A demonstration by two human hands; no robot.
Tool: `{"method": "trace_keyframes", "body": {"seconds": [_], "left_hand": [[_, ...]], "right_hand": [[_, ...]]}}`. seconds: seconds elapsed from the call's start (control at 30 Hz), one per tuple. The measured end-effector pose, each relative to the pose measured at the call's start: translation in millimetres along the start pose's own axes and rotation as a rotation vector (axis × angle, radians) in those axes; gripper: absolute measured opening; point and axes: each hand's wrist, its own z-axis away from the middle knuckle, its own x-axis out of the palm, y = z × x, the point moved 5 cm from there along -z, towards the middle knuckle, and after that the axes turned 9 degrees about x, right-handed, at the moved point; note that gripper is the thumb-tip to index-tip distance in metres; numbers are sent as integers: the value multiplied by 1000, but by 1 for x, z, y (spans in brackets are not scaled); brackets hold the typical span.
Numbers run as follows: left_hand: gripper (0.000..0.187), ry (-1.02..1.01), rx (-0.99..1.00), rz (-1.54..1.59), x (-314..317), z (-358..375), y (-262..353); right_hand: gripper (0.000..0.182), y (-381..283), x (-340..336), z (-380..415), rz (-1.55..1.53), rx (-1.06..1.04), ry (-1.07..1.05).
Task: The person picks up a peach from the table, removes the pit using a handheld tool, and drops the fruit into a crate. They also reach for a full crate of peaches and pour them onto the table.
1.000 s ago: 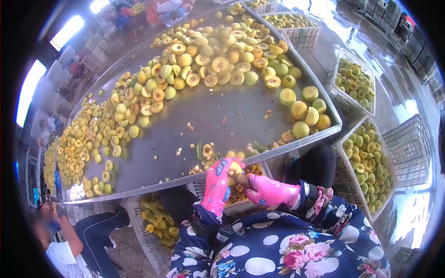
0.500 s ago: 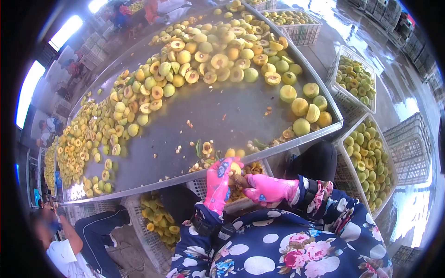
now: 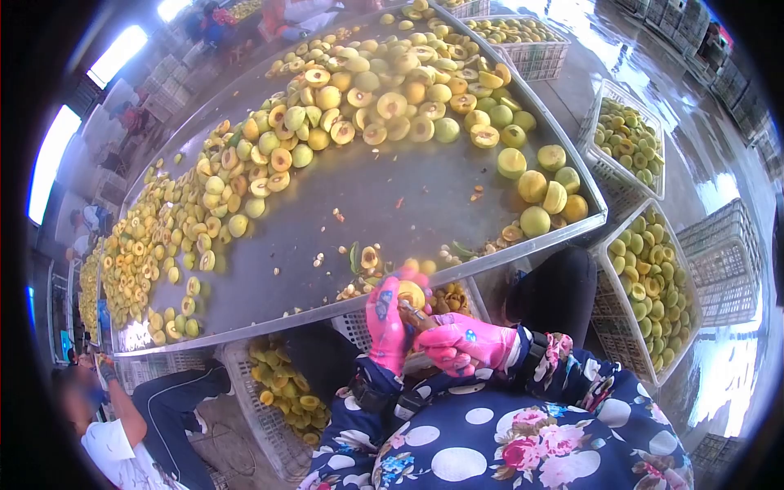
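Observation:
My left hand [image 3: 387, 322], in a pink glove, is closed around a yellow peach half [image 3: 412, 292] near the front edge of the metal table. A small tool with a brown handle and a metal tip [image 3: 417, 314] is gripped in my right hand [image 3: 472, 343], also gloved in pink. Its tip is at the fruit; the exact shape of the tip is too small to make out. Below both hands stands a crate of brownish fruit scraps [image 3: 451, 299], partly hidden by them. Cut peaches [image 3: 327, 114] are heaped across the table's far side.
The metal table [image 3: 351, 200] has a raised rim, with pits and scraps along its near edge. Crates of peach halves stand at the right [image 3: 653, 286], further back [image 3: 627, 135] and by my left leg [image 3: 286, 384]. Another person [image 3: 122, 433] sits at the lower left.
My hands have drawn slightly down toward me. The left hand has turned so the peach half's face shows, and the tool in my right hand is now visible against it.

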Motion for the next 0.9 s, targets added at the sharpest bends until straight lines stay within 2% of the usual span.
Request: {"method": "trace_keyframes", "body": {"seconds": [0.07, 0.17, 0.27, 0.37, 0.57, 0.67, 0.8, 0.9], "left_hand": [[38, 9, -98, -51, 0, 2, 1], [37, 64, -1, 146, 2, 3, 2], [38, 90, 10, 94, -1, 0, 0], [39, 60, -68, 87, 1, 0, -1], [37, 23, -69, 257, 1, 2, -3], [36, 10, -97, 140, 2, 2, 2], [35, -26, -109, 13, 6, 1, 10], [33, -80, -117, -37, 5, 1, 9]], "right_hand": [[31, -3, 1, 4, 15, 18, 47], [33, 4, 1, -6, -17, 8, -54], [36, 4, 2, -7, -87, -25, -64], [39, 1, 4, -2, -113, -4, 22], [38, 6, 1, -8, -64, -36, -73], [38, 4, 1, -4, -39, -61, -105], [33, -9, -2, 11, 215, -18, 103], [30, -13, -4, 17, 305, -2, 146]]}}
